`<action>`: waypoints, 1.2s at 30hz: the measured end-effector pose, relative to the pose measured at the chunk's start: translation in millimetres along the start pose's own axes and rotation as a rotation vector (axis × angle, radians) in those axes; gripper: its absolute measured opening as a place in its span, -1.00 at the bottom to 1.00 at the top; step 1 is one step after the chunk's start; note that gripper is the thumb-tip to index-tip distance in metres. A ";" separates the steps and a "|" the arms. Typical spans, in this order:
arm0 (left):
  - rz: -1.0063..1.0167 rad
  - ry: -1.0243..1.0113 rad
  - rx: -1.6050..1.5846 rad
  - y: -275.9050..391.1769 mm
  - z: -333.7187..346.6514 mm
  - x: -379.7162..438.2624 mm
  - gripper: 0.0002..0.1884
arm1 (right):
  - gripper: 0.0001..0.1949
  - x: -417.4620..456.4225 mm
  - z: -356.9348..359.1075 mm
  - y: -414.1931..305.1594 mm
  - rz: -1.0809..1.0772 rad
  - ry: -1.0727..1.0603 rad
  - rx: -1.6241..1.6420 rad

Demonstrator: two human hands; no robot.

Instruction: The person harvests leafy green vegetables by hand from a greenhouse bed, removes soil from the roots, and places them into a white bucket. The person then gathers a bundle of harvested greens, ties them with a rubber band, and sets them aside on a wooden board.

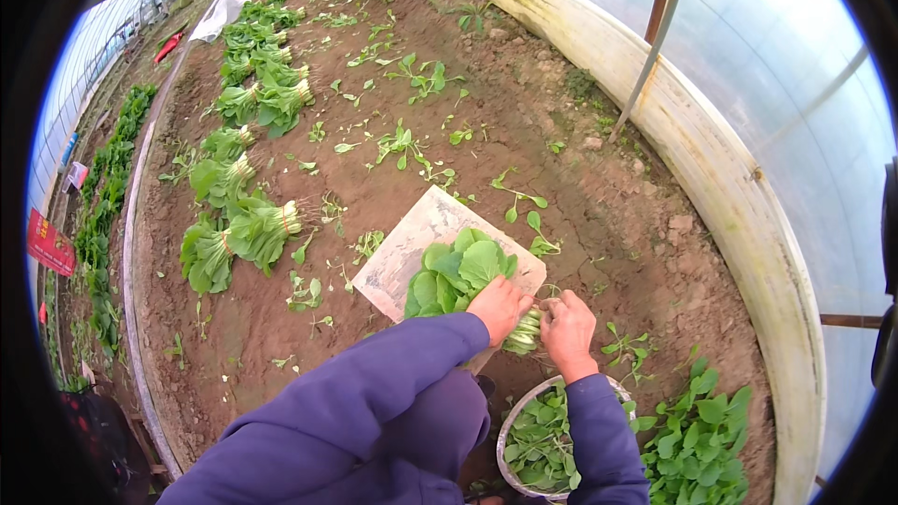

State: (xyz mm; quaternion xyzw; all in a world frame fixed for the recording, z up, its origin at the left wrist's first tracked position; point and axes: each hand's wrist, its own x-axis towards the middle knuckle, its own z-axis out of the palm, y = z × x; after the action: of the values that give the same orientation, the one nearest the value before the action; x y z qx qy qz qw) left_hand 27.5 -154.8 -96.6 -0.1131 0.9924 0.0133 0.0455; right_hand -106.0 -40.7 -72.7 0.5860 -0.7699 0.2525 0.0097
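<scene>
A bunch of leafy greens (pixel 459 270) lies over a pale, worn board (pixel 393 273), its leaves toward the upper left and its pale stems toward the lower right. My left hand (pixel 499 308) is closed around the bunch where leaves meet stems. Close beside it, my right hand (pixel 567 330) has its fingers pinched at the stems, on what looks like a thin reddish tie between the hands. Part of the tie is hidden by the fingers. Below my right forearm stands a round tub (pixel 506 428) holding loose greens.
Tied bunches of greens (pixel 263 228) lie in rows on the soil at the left. Loose leaves and small plants are scattered about. Growing greens (pixel 701 435) stand at the lower right. A pale curved plastic-covered border (pixel 758 217) runs along the right, and a narrow strip (pixel 133 224) along the left.
</scene>
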 end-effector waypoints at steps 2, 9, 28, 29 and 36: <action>0.014 -0.022 0.025 3.6 -4.4 6.0 -0.19 | -0.87 4.9 -5.5 24.0 -0.113 -0.114 -0.203; 0.014 -0.023 0.027 1.0 3.4 6.3 -0.17 | -0.84 14.6 -56.7 24.5 -0.485 -0.310 -0.460; 0.037 0.068 -0.016 -5.1 9.4 6.9 -0.41 | -0.52 30.2 -32.0 48.9 -0.030 -0.447 -0.511; 0.032 0.038 -0.018 -5.1 7.4 7.9 -0.42 | -0.50 35.1 -38.0 44.6 0.015 -0.495 -0.510; 0.012 0.045 -0.048 -5.4 5.3 8.3 -0.41 | 0.34 -7.3 -42.9 3.5 0.182 -0.604 -0.296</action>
State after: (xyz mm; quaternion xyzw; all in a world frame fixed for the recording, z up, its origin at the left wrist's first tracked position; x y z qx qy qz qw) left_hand 21.1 -161.7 -102.7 -0.1085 0.9933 0.0348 0.0204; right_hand -119.0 -16.3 -38.8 0.5555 -0.8153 -0.0471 -0.1563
